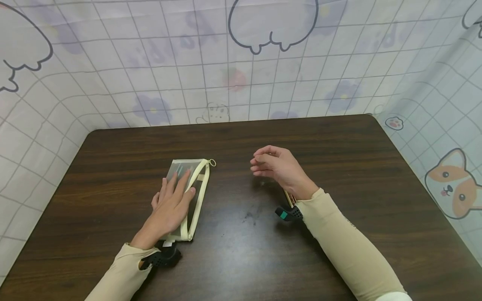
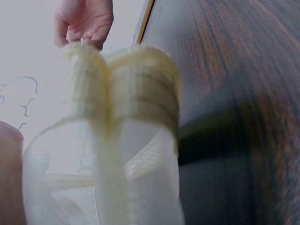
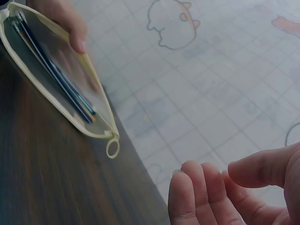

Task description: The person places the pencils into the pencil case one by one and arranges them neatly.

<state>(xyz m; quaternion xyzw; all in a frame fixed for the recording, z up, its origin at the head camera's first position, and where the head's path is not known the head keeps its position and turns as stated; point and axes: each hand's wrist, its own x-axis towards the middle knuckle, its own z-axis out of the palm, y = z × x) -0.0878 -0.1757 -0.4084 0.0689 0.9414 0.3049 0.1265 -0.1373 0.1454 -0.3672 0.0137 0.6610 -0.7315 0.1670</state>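
Observation:
A see-through zip pouch with pale yellow trim lies on the table, its zipped mouth gaping toward the right. Several dark, slim pens or pencils show inside it in the right wrist view. My left hand rests on the pouch with fingers spread over its clear side and the thumb by the mouth's edge. Close up in the left wrist view, the pouch's yellow zip end is blurred. To the right, my right hand hovers over the table, fingers loosely bent, nothing visible between the fingertips.
The dark wood table ends at a back edge against a white checked cloth with cartoon prints, which also hangs at both sides. A ring pull hangs from the zip's far end. Black wrist devices sit below both sleeves.

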